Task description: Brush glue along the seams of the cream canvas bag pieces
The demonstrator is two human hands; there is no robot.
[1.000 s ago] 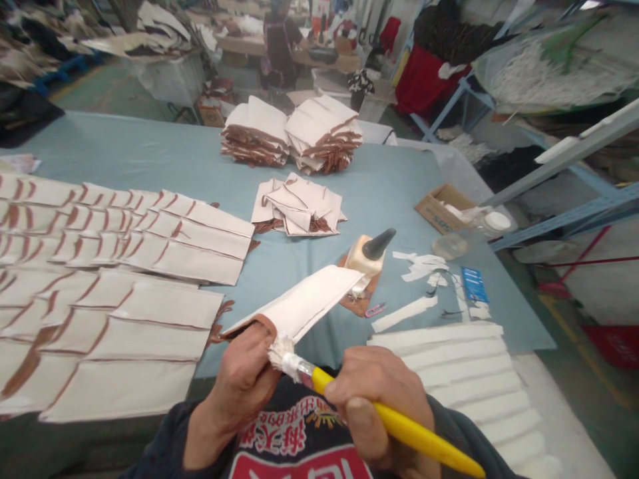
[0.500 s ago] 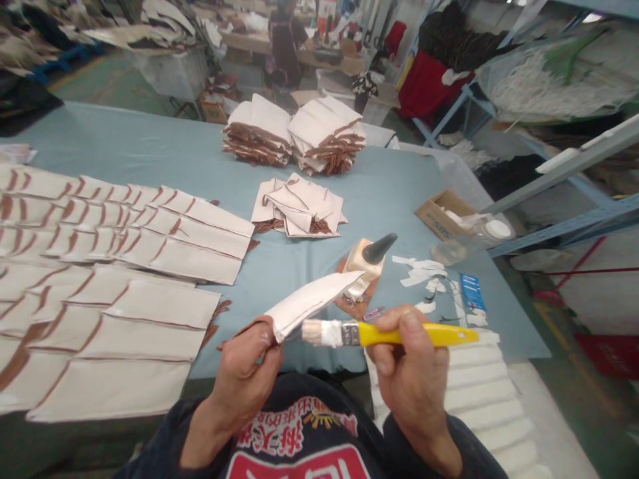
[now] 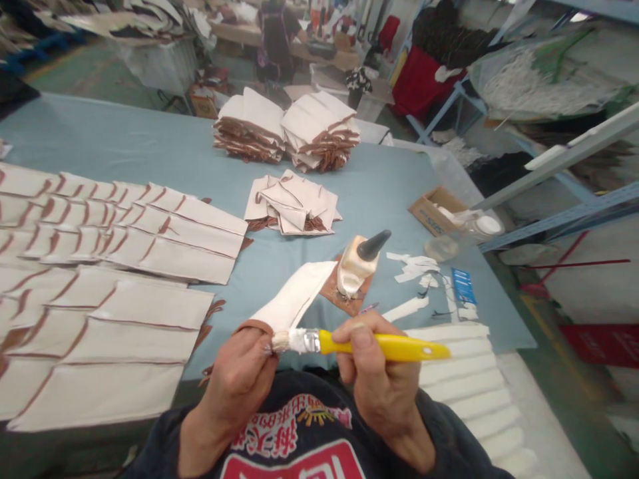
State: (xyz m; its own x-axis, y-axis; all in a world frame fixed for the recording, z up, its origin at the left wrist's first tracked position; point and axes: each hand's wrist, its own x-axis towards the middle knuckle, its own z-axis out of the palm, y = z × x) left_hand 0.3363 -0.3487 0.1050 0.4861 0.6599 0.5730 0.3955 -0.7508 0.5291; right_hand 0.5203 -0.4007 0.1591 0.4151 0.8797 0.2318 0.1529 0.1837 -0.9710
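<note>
My left hand [image 3: 239, 379] is closed on the near end of a cream fabric piece with a brown edge [image 3: 294, 290], which stretches away over the table. Between the fingers of my right hand [image 3: 382, 382] is a yellow-handled paintbrush [image 3: 394, 347]. Its bristles point left and meet the piece's near end beside my left fingers. Just beyond stands a pale bottle with a dark conical nozzle [image 3: 357, 266], on a scrap of brown leather [image 3: 329, 291]. Overlapping rows of similar cream pieces with brown edges [image 3: 144, 326] lie to the left.
Further back on the blue-grey table [image 3: 394, 179] sit a small loose pile [image 3: 294, 203] and two tall stacks of cream pieces [image 3: 249, 123]. At right are white strips [image 3: 414, 266], a cardboard box [image 3: 434, 213], a clear jar [image 3: 442, 247] and a blue card [image 3: 463, 286]. A person [image 3: 279, 40] is in the background.
The brush has moved left and slightly down, and its bristles now reach the piece by my left hand. The piece's far end has dropped lower, showing more of its face.
</note>
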